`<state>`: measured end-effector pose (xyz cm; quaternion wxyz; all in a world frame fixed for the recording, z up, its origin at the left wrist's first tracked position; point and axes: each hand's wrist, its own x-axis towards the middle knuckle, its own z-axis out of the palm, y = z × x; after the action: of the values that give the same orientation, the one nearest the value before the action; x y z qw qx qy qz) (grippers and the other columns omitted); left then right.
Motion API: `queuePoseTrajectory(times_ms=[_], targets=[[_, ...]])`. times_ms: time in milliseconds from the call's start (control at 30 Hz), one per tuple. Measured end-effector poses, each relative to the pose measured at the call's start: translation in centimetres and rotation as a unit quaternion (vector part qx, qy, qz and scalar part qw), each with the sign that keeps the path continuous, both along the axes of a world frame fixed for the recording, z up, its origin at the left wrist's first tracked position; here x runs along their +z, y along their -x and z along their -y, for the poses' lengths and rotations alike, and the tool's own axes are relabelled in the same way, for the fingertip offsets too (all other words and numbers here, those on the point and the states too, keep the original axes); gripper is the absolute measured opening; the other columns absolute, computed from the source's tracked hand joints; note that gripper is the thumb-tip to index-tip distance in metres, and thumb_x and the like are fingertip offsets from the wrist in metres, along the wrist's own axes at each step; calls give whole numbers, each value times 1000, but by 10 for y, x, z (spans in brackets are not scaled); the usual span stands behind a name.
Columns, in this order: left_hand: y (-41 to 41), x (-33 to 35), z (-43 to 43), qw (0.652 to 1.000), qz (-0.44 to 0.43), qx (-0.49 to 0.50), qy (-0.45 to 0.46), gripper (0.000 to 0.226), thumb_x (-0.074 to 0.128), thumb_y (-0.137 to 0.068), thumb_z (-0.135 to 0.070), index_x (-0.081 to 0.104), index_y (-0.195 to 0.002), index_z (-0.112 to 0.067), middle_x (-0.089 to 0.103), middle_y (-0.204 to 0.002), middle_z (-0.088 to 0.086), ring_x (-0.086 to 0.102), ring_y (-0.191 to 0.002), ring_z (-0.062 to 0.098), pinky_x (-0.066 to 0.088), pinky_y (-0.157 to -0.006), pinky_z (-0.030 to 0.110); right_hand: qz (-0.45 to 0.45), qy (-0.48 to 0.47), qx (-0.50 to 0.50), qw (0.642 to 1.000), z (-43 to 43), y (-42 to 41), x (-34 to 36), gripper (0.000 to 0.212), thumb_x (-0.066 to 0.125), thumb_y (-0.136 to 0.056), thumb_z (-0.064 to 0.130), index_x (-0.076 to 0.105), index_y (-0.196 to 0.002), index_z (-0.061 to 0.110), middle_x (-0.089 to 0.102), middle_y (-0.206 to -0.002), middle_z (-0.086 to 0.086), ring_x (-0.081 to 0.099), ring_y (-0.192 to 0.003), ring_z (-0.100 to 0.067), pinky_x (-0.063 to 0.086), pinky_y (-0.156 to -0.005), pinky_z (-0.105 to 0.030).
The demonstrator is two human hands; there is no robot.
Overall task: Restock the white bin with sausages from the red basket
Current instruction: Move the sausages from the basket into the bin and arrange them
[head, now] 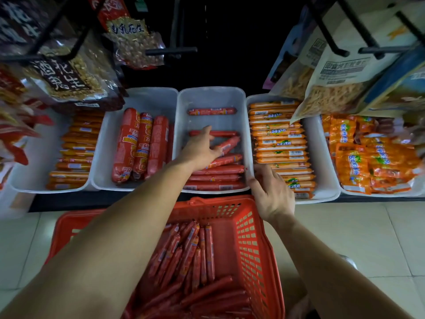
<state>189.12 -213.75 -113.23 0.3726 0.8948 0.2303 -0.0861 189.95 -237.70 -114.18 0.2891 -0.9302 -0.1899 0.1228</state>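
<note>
Slim sausages [216, 170], light, firm and slick-wrapped, are stacked in the white bin [241, 107], best gripped mid-length. One tilted sausage is being pinched by the left hand [202, 150]; the right hand [271, 192] rests open-fingered on the bin's rim, the red basket [248, 238] below.

White bin [184, 107] part-filled, red sausages [216, 178]; red basket [250, 238] below, sausage-laden.

Low shelf [110, 200] — white bins [212, 97], tiled floor [345, 238] — red basket [250, 226]
</note>
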Motion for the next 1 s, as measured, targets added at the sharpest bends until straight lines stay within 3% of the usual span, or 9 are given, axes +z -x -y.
queuePoseTrajectory(times_ms=[100,167,300,433,600,700,833,1000], targets=[[-7,-3,4,992,-10,-50,-112,30,56,-96,-27,63,-125,-20,67,-115,7,63,-106,27,49,-87,33,1,8,-6,1000,-2,0,-1,42,29,-90,68,49,-115,40,62,-105,12,58,-98,-20,38,-69,-38],[-7,-5,6,988,8,-54,-148,31,52,-97,-29,62,-126,-24,67,-119,5,62,-107,27,49,-90,36,4,9,-3,1000,-1,0,-1,41,29,-90,67,49,-114,40,61,-105,12,58,-98,-20,38,-68,-37],[-3,-5,5,978,-24,-124,-169,47,49,-91,-60,50,-132,-38,62,-127,-3,60,-113,25,51,-92,43,1,19,1,1000,-1,0,0,41,29,-90,66,49,-114,40,61,-106,12,57,-97,-19,37,-69,-37],[0,13,9,947,41,-112,-297,38,58,-91,-50,61,-123,-30,69,-116,-1,64,-105,24,50,-82,35,-14,29,3,999,0,0,4,35,31,-94,59,51,-112,36,59,-102,8,55,-97,-20,36,-69,-36],[51,56,9,982,34,-46,-179,39,57,-92,-45,58,-128,-29,67,-117,0,64,-100,23,53,-83,34,-3,73,30,997,0,2,32,40,38,-98,46,55,-121,19,58,-119,-10,51,-110,-31,43,-83,-42],[112,80,9,988,38,-21,-151,36,56,-93,-43,59,-126,-30,65,-122,-1,63,-104,22,49,-83,33,27,93,27,995,-5,19,61,42,45,-95,43,54,-125,15,57,-123,-13,50,-114,-35,45,-87,-45],[202,91,20,993,29,24,-112,28,63,-90,-32,66,-115,-22,68,-114,-1,63,-104,19,48,-87,32,62,74,58,994,-10,66,90,42,52,-89,34,56,-124,12,56,-122,-15,49,-115,-38,46,-91,-49],[304,57,36,993,-78,69,-53,30,69,-85,-31,68,-111,-17,72,-106,4,66,-102,23,49,-88,32,54,85,157,982,-6,131,74,42,58,-87,31,58,-124,13,56,-120,-14,51,-113,-39,46,-92,-47]])
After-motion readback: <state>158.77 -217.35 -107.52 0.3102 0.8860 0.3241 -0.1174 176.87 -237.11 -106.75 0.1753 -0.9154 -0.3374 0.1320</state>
